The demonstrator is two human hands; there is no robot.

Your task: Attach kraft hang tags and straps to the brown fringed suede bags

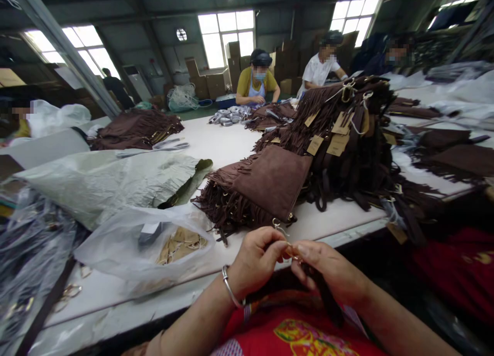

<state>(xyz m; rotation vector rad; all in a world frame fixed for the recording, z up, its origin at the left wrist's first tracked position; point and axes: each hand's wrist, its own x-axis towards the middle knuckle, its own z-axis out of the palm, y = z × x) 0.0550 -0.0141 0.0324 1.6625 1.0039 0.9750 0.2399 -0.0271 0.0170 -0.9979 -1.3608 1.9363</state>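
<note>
Close to the table's front edge, both hands meet with their fingertips together. My left hand [257, 258], a silver bangle at its wrist, pinches a small gold metal clasp [295, 253]. The fingers partly hide the clasp, so its exact form is unclear. My right hand [334, 268] is closed on the end of a dark brown strap [324, 291], which hangs down over a red apron. A pale cord loop [278, 226] rises just above the left fingers. Just beyond lies a stack of brown fringed suede bags [270, 181].
At right is a tall heap of fringed bags [358, 140] with tan tags [338, 144]. A clear plastic bag [127, 248] of tags sits at left, beside a crumpled white sack [116, 178]. Gold rings [71, 290] lie near the edge. Co-workers [258, 83] work across the table.
</note>
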